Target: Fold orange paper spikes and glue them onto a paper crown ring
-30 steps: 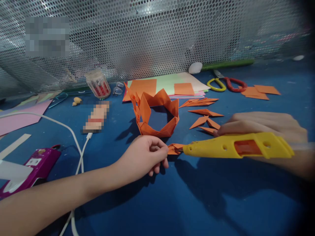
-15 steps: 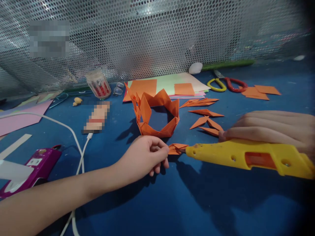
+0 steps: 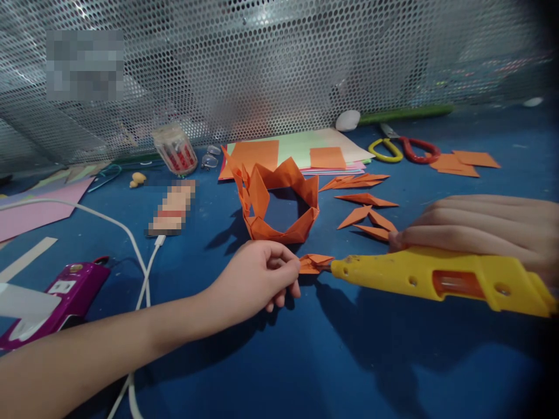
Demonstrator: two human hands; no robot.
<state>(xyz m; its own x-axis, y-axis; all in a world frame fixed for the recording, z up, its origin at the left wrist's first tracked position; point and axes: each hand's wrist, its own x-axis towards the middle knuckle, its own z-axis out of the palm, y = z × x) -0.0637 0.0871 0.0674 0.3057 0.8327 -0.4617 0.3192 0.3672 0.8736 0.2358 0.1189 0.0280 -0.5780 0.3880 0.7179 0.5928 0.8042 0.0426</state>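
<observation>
My left hand [image 3: 257, 279] pinches a small folded orange paper piece [image 3: 315, 263] just above the blue table. My right hand [image 3: 484, 230] grips a yellow glue gun [image 3: 441, 280], lying across it with the fingers wrapped along its top. The gun's nozzle touches the paper piece at its right end. Just behind the left hand stands an orange folded paper ring with pointed tips [image 3: 279, 201]. Several loose orange pointed pieces [image 3: 367, 215] lie to the ring's right, near my right fingertips.
A stack of coloured paper sheets [image 3: 301, 152] lies behind the ring, with red-and-yellow scissors [image 3: 404, 149] and orange squares [image 3: 465, 162] farther right. A purple device [image 3: 56, 294] and white cable [image 3: 140, 256] sit at left, a small jar [image 3: 174, 149] near the perforated metal wall [image 3: 271, 64].
The glue gun and my right hand have shifted to the right and the gun's rear has dropped. Its nozzle stays at the paper piece. My left hand has barely moved.
</observation>
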